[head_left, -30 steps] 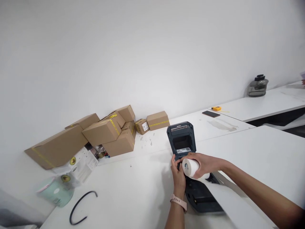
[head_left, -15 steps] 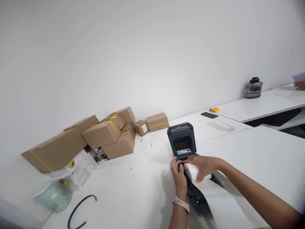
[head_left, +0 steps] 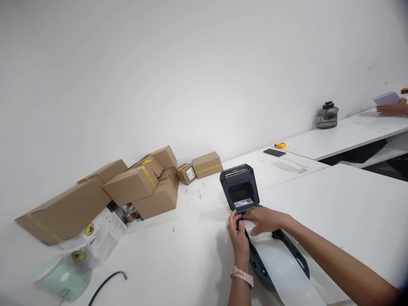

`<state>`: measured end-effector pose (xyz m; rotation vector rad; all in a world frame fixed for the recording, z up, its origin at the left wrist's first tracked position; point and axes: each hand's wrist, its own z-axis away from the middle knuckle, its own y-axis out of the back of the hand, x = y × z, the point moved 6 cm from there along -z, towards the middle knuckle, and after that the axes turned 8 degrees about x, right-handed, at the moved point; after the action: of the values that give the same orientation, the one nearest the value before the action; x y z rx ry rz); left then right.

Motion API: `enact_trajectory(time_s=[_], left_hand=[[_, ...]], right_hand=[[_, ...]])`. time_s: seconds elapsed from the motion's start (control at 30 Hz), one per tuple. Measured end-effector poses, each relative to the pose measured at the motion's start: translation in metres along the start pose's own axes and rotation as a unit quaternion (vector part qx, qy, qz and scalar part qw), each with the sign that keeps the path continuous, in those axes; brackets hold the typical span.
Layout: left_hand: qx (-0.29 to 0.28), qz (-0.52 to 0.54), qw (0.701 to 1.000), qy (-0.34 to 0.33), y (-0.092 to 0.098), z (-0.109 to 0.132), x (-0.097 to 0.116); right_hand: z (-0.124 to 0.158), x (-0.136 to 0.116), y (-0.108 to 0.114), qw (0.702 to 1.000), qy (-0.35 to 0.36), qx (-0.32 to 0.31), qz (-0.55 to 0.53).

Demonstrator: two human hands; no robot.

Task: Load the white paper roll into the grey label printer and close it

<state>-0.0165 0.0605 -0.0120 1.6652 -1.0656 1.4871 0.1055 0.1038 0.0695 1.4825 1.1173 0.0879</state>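
Left hand [head_left: 238, 238] pinches the side of the open label printer [head_left: 239, 189], bracing it. Right hand [head_left: 264, 219] lies flat, fingers unclenched, pressing the label paper [head_left: 282, 270] down.

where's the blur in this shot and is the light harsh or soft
Head view: the green roll and the cardboard boxes near the left edge are smeared; the printer, the left hand and the right hand look fairly sharp; light is soft and even, with only a faint shadow on the table left of the hands; no glare.
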Motion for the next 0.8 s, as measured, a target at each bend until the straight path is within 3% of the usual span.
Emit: enact_trajectory(time_s=[0.1,0.2,0.27,0.33,0.4,0.47,0.57,0.7,0.8], left_hand=[[0.004,-0.006,1.000,-0.001,0.000,0.000,0.000],[0.006,-0.015,1.000,-0.001,0.000,0.000,0.000],[0.004,-0.019,1.000,0.000,0.000,-0.001,0.001],[0.004,-0.021,1.000,0.001,0.000,0.000,0.004],[0.009,-0.020,1.000,0.006,0.001,0.001,0.006],[0.029,-0.017,0.999,0.016,0.005,0.005,0.005],[0.084,-0.014,0.996,0.038,0.018,0.018,-0.003],[0.136,0.040,0.986,0.091,0.034,0.045,-0.013],[0.139,0.079,0.982,0.104,0.038,0.068,-0.001]], right_hand=[[-0.009,-0.008,0.050,0.986,-0.003,0.164,-0.040],[-0.027,-0.001,0.104,0.938,-0.039,0.339,-0.057],[-0.043,0.007,0.125,0.917,-0.055,0.387,-0.073],[-0.056,0.014,0.132,0.916,-0.063,0.383,-0.101],[-0.057,0.015,0.129,0.919,-0.068,0.365,-0.133],[-0.041,0.010,0.122,0.915,-0.068,0.363,-0.160],[0.011,-0.002,0.101,0.907,-0.057,0.370,-0.191],[0.094,-0.009,0.052,0.910,-0.008,0.328,-0.255],[0.136,0.000,0.014,0.920,-0.053,0.302,-0.242]])
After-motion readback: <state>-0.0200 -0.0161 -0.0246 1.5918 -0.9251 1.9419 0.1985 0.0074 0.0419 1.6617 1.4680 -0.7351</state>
